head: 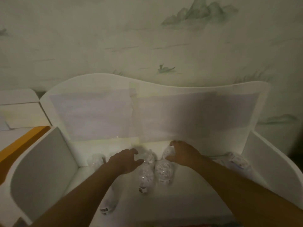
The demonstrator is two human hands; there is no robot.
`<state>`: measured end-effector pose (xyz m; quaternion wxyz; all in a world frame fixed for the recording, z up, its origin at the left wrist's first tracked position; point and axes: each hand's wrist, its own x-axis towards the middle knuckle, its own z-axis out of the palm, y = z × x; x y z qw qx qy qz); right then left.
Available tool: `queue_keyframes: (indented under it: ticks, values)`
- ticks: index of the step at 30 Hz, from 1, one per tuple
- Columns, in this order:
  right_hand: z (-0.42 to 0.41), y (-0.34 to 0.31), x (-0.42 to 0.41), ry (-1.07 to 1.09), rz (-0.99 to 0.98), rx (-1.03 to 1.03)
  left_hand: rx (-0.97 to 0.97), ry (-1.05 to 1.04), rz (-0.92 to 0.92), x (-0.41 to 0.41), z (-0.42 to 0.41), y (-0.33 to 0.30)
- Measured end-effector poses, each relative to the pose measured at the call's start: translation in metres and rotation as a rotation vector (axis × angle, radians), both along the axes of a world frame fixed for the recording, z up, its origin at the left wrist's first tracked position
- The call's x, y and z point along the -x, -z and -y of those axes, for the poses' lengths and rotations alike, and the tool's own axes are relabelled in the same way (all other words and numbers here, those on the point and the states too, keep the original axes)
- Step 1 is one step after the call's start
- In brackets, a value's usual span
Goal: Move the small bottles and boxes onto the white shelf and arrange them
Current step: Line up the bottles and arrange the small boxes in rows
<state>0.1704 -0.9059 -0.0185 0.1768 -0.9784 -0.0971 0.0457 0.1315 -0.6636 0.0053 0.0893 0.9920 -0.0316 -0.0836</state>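
Observation:
The white shelf (164, 112) fills the middle of the dim view, with a wavy back panel and two side walls. Several small clear bottles lie or stand on its floor. My left hand (126, 161) hovers with curled fingers beside a bottle (148, 157) at the centre; whether it touches that bottle is unclear. My right hand (182, 153) grips the top of another small bottle (168, 153). In front of my hands lie two more bottles (146, 177) (164, 172). Further bottles sit at the left (96, 159), right (237, 161) and near front (108, 205).
White boxes (19, 108) stand to the left of the shelf, on an orange surface (21, 141). A pale wall with painted mountains (196, 13) rises behind. The picture is dark and blurred.

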Motion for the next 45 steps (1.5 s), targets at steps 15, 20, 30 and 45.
queue_keyframes:
  ticks: [15,20,30,45]
  values:
    - [-0.011,0.014,-0.019,-0.087,-0.051,-0.076,-0.052,0.108,0.071,-0.040,-0.003,0.022]
    - [-0.015,0.012,-0.022,-0.239,-0.104,-0.065,-0.060,0.122,0.125,-0.044,-0.007,0.022]
    - [-0.005,0.015,-0.012,-0.253,-0.035,-0.004,-0.117,0.170,0.158,-0.037,-0.011,0.016]
    - [-0.018,-0.014,0.058,-0.343,-0.047,0.129,-0.186,0.442,-0.098,0.016,0.025,0.010]
